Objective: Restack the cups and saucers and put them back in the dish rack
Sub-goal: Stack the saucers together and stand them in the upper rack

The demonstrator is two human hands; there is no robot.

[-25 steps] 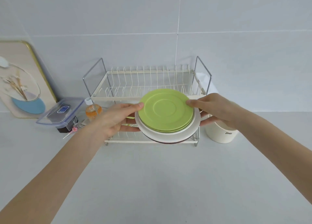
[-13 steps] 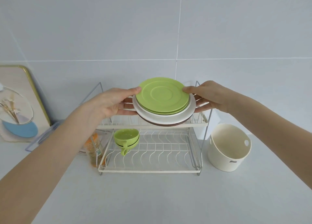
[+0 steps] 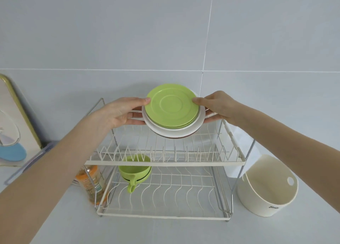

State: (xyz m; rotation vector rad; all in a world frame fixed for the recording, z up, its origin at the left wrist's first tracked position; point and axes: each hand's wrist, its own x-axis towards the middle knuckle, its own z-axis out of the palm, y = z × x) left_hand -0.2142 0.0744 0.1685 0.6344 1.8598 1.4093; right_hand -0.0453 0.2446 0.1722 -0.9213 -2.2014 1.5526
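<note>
Tiled wall, saucer stack (image 3: pixel 172 107) between both hands

wall (image 3: pixel 128 32): pale grey tiles, white grout | counter (image 3: pixel 165 232): light grey, evenly lit

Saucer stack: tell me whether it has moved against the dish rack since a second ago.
Yes. The saucer stack rose from the lower shelf's front to above the dish rack's upper shelf.

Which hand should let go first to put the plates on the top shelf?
Probably neither: the left hand and right hand each grip an opposite edge of the saucer stack, held above the dish rack top tier. Releasing either would likely tip it, so both should lower it together.
</note>
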